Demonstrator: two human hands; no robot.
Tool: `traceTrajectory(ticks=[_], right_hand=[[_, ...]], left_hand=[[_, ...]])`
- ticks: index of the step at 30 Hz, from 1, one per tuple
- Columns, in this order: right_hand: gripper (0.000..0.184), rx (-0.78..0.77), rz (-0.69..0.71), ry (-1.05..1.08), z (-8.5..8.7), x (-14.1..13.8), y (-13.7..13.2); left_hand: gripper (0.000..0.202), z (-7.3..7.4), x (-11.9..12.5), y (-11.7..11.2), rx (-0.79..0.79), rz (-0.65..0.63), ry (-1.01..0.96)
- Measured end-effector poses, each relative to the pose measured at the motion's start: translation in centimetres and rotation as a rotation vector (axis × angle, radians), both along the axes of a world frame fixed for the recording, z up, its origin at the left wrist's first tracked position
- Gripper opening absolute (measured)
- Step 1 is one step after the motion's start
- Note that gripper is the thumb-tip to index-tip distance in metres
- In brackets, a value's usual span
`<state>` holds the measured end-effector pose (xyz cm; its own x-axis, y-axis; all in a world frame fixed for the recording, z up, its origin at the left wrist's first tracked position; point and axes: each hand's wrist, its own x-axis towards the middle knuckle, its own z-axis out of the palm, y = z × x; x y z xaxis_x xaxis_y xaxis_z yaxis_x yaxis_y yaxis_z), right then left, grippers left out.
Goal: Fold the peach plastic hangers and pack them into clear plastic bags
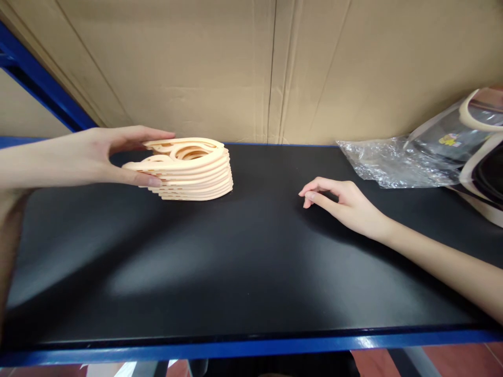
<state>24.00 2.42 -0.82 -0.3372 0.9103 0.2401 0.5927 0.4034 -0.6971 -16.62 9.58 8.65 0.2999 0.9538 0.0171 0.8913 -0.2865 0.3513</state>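
A stack of several flat peach-coloured plastic pieces (196, 173) with looped cut-outs lies on the black tabletop (236, 262), left of the middle. My left hand (106, 154) grips the stack's left end, fingers over the top piece and thumb against the lower side. My right hand (341, 204) rests on the tabletop to the right, well apart from the stack, fingers loosely curled and holding nothing.
A crumpled clear plastic bag (396, 162) lies at the back right, beside a cream-and-black framed object (483, 152) at the right edge. Brown cardboard (251, 68) forms the back wall. A blue frame (243, 348) edges the table front.
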Motion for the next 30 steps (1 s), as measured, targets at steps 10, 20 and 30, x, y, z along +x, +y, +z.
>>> traceTrajectory(ticks=[10, 20, 30], right_hand=[[0.023, 0.013, -0.001, -0.012, -0.01, 0.0, -0.02], [0.024, 0.025, -0.001, -0.035, 0.13, -0.12, -0.12], [0.023, 0.039, 0.008, -0.059, 0.2, -0.16, -0.09]], left_hand=[[0.096, 0.01, 0.09, -0.03, -0.017, -0.028, -0.005], [0.095, -0.15, 0.19, 0.01, 0.001, -0.03, 0.027], [0.095, -0.23, 0.02, 0.05, -0.016, -0.066, 0.028]])
